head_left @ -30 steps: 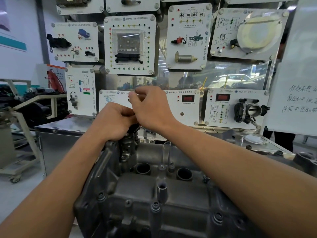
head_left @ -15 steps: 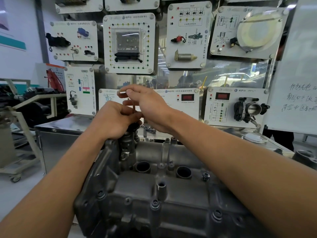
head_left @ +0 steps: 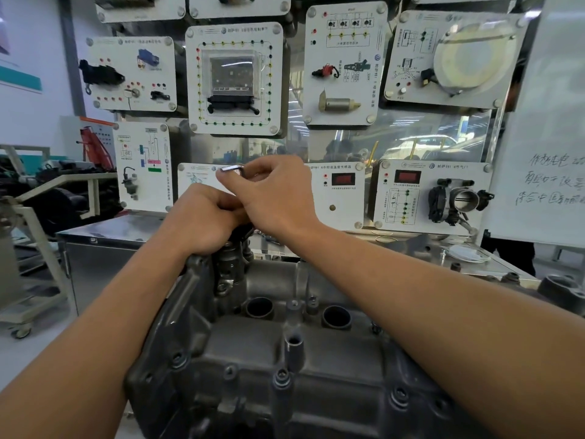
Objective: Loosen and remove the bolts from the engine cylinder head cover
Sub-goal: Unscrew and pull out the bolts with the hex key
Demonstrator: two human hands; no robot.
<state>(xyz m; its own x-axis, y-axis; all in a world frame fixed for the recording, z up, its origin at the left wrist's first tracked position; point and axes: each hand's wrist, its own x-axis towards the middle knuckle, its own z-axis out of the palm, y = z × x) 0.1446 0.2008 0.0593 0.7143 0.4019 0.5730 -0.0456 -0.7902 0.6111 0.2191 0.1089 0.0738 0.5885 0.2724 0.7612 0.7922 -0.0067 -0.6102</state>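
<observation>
Left hand [head_left: 202, 217]: fingers curled into a fist at the far left corner of the cylinder head cover [head_left: 240, 353]; what they enclose is hidden, probably the lower shaft of the tool. Hex key [head_left: 232, 168]: one, L-shaped, its short arm showing level above the fist. Right hand [head_left: 278, 198]: thumb and forefinger pinch that short arm. The bolt being worked lies beneath the fist, out of sight. For a clean turn, keep the shaft upright and fully seated in the socket, steady it low, and swing the arm in short arcs so the key does not cam out. Count: two hands, one key, two open spark-plug wells [head_left: 259, 307], and at least four bolts [head_left: 281, 376] seated along the near edge.
</observation>
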